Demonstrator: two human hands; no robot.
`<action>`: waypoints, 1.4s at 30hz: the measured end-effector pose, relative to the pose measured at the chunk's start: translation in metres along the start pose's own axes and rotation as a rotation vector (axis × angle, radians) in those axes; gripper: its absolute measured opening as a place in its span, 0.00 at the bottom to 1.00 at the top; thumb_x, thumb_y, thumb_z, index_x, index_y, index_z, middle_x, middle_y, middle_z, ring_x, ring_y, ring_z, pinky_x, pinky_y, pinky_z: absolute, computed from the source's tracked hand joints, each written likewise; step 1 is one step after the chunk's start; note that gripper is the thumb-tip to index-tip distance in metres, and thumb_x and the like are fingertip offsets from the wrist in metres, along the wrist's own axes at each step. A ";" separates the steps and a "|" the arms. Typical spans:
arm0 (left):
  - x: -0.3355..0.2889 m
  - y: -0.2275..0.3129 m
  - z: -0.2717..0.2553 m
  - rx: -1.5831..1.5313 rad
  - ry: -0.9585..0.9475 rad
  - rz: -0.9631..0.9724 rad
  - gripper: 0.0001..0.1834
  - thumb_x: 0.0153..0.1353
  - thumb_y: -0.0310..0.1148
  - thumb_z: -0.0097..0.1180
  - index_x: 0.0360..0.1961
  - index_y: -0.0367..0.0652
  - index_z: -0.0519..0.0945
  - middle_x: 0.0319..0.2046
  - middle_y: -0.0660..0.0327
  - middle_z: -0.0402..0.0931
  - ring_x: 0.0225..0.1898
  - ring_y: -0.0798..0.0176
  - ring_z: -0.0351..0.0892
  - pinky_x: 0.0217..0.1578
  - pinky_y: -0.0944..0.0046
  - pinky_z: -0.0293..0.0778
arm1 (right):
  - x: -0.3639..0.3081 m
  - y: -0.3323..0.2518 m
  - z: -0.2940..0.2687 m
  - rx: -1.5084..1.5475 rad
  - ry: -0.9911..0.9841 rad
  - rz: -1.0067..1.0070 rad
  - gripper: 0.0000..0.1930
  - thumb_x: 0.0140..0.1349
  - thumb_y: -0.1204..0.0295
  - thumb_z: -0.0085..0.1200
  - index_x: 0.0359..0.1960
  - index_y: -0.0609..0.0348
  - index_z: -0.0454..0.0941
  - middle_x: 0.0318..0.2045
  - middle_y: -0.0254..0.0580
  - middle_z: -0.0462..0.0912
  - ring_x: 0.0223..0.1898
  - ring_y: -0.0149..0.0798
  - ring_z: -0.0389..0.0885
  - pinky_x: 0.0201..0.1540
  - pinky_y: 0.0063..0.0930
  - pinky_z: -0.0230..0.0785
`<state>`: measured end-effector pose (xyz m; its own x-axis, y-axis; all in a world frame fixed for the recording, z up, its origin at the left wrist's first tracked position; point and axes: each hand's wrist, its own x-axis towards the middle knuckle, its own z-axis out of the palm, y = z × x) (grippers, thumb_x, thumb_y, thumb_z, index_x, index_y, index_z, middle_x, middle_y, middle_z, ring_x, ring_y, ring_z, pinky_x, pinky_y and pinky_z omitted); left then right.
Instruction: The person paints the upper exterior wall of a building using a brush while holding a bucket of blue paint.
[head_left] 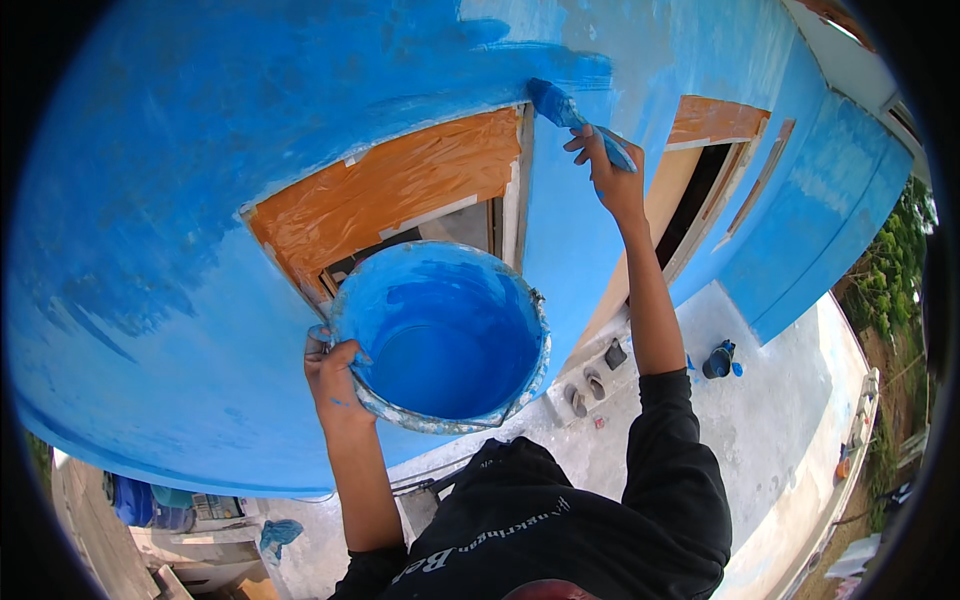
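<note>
My right hand is wrapped round the handle of a paintbrush whose bristles are soaked in blue paint. The bristles touch the wall just above the right top corner of a window opening. A darker, wet-looking blue streak runs left from the brush over paler paint. With its thumb over the rim, my left hand grips a paint-crusted bucket, tilted so that its inside shows. Blue paint lies in the bottom of the bucket. Smears of blue mark the fingers of my left hand.
Orange plastic sheeting covers the upper window, close behind the bucket. Right of it stands a doorway with more orange sheeting. On the pale floor are a pair of sandals and a small dark paint pot. A blue bag lies lower left.
</note>
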<state>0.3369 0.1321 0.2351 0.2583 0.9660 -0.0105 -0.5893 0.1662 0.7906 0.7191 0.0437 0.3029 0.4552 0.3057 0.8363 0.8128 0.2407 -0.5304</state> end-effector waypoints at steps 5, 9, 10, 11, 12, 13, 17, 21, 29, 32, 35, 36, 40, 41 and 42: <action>0.004 -0.001 -0.002 -0.013 0.038 -0.047 0.18 0.43 0.12 0.48 0.35 0.43 0.69 0.23 0.53 0.76 0.19 0.59 0.76 0.18 0.64 0.75 | 0.015 0.036 -0.027 0.023 0.164 0.231 0.21 0.71 0.58 0.50 0.36 0.68 0.85 0.27 0.42 0.87 0.25 0.27 0.81 0.24 0.22 0.68; 0.007 -0.006 -0.010 -0.006 0.030 -0.039 0.17 0.43 0.13 0.47 0.34 0.44 0.69 0.25 0.52 0.77 0.20 0.59 0.77 0.18 0.63 0.76 | 0.019 0.068 -0.037 -0.107 0.431 0.200 0.21 0.69 0.59 0.52 0.34 0.70 0.85 0.22 0.42 0.86 0.21 0.29 0.82 0.26 0.26 0.72; 0.010 -0.009 -0.015 0.011 0.020 -0.037 0.17 0.44 0.13 0.47 0.34 0.45 0.69 0.26 0.51 0.78 0.21 0.58 0.77 0.19 0.63 0.77 | 0.019 0.069 -0.035 -0.139 0.435 0.199 0.21 0.69 0.59 0.52 0.34 0.69 0.85 0.22 0.42 0.86 0.21 0.29 0.82 0.26 0.26 0.72; 0.011 -0.010 -0.017 0.027 0.008 -0.035 0.17 0.45 0.14 0.46 0.34 0.47 0.70 0.27 0.51 0.79 0.22 0.57 0.78 0.19 0.62 0.78 | 0.018 0.069 -0.034 -0.174 0.441 0.198 0.21 0.69 0.59 0.52 0.33 0.69 0.85 0.22 0.42 0.86 0.21 0.30 0.82 0.27 0.26 0.72; 0.011 -0.011 -0.015 0.025 0.024 -0.039 0.17 0.44 0.14 0.46 0.34 0.47 0.69 0.27 0.50 0.79 0.21 0.57 0.78 0.19 0.62 0.78 | 0.016 0.063 -0.028 -0.225 0.372 0.162 0.20 0.69 0.60 0.53 0.32 0.67 0.86 0.21 0.42 0.86 0.22 0.31 0.83 0.27 0.26 0.72; 0.012 -0.012 -0.012 0.026 0.039 -0.045 0.17 0.44 0.14 0.46 0.34 0.47 0.69 0.26 0.50 0.79 0.21 0.57 0.78 0.19 0.62 0.78 | 0.013 0.052 -0.017 -0.232 0.296 0.107 0.19 0.69 0.61 0.52 0.32 0.66 0.86 0.21 0.42 0.86 0.22 0.32 0.83 0.27 0.26 0.72; 0.016 -0.017 -0.004 0.025 0.051 -0.047 0.15 0.42 0.13 0.48 0.32 0.43 0.71 0.23 0.53 0.77 0.17 0.63 0.74 0.18 0.66 0.72 | -0.007 0.014 0.020 -0.174 0.006 -0.064 0.17 0.70 0.64 0.51 0.35 0.67 0.85 0.23 0.41 0.86 0.22 0.31 0.82 0.26 0.26 0.72; 0.019 -0.019 -0.006 0.032 0.069 -0.066 0.16 0.42 0.13 0.47 0.32 0.43 0.70 0.23 0.54 0.76 0.18 0.63 0.74 0.19 0.67 0.72 | -0.009 0.002 0.017 0.122 0.095 0.145 0.19 0.71 0.62 0.50 0.36 0.69 0.85 0.26 0.42 0.87 0.25 0.29 0.81 0.22 0.23 0.67; 0.018 -0.011 -0.026 0.028 0.065 0.002 0.18 0.42 0.13 0.46 0.33 0.46 0.69 0.26 0.53 0.78 0.23 0.59 0.78 0.18 0.65 0.77 | 0.026 0.066 -0.039 -0.153 0.506 0.207 0.24 0.70 0.56 0.49 0.36 0.70 0.85 0.26 0.46 0.87 0.26 0.35 0.85 0.29 0.26 0.74; 0.018 -0.009 -0.022 0.033 0.033 0.015 0.17 0.42 0.12 0.46 0.32 0.45 0.70 0.26 0.53 0.78 0.22 0.59 0.78 0.18 0.65 0.77 | 0.021 0.054 -0.017 -0.337 0.357 0.065 0.20 0.70 0.62 0.50 0.33 0.67 0.85 0.22 0.43 0.86 0.22 0.33 0.83 0.28 0.27 0.73; 0.019 -0.013 -0.023 0.030 0.016 0.041 0.17 0.42 0.12 0.46 0.33 0.45 0.70 0.26 0.53 0.78 0.22 0.59 0.78 0.18 0.65 0.77 | 0.010 0.031 0.012 -0.431 0.207 -0.156 0.16 0.69 0.66 0.52 0.29 0.62 0.86 0.17 0.40 0.83 0.17 0.33 0.81 0.24 0.27 0.70; 0.020 -0.014 -0.023 0.029 0.011 0.040 0.17 0.43 0.12 0.46 0.33 0.45 0.70 0.26 0.53 0.78 0.22 0.59 0.78 0.18 0.65 0.76 | 0.005 0.023 0.021 -0.357 0.172 -0.164 0.15 0.69 0.66 0.53 0.29 0.63 0.86 0.16 0.41 0.81 0.18 0.34 0.80 0.24 0.27 0.69; 0.019 -0.011 -0.019 0.087 0.058 0.000 0.17 0.43 0.13 0.46 0.33 0.45 0.70 0.25 0.54 0.77 0.22 0.60 0.77 0.18 0.65 0.76 | -0.005 -0.012 0.022 -0.007 0.031 0.012 0.19 0.70 0.61 0.52 0.33 0.67 0.85 0.24 0.42 0.86 0.24 0.29 0.81 0.23 0.26 0.68; 0.017 -0.009 -0.018 0.116 0.092 -0.014 0.17 0.43 0.13 0.46 0.34 0.45 0.70 0.25 0.54 0.77 0.22 0.60 0.77 0.18 0.65 0.75 | -0.004 -0.009 0.016 0.041 0.059 0.077 0.20 0.71 0.60 0.52 0.33 0.67 0.85 0.25 0.41 0.86 0.25 0.29 0.81 0.23 0.25 0.67; 0.016 -0.009 -0.019 0.100 0.094 -0.017 0.17 0.43 0.13 0.46 0.34 0.45 0.70 0.25 0.54 0.77 0.22 0.61 0.77 0.18 0.65 0.75 | -0.001 -0.003 0.008 0.092 0.087 0.138 0.21 0.71 0.59 0.51 0.34 0.67 0.85 0.26 0.41 0.87 0.26 0.28 0.81 0.22 0.24 0.67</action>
<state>0.3320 0.1501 0.2167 0.1923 0.9782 -0.0781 -0.5051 0.1669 0.8468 0.7134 0.0504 0.3019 0.5931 0.2623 0.7612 0.7057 0.2859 -0.6483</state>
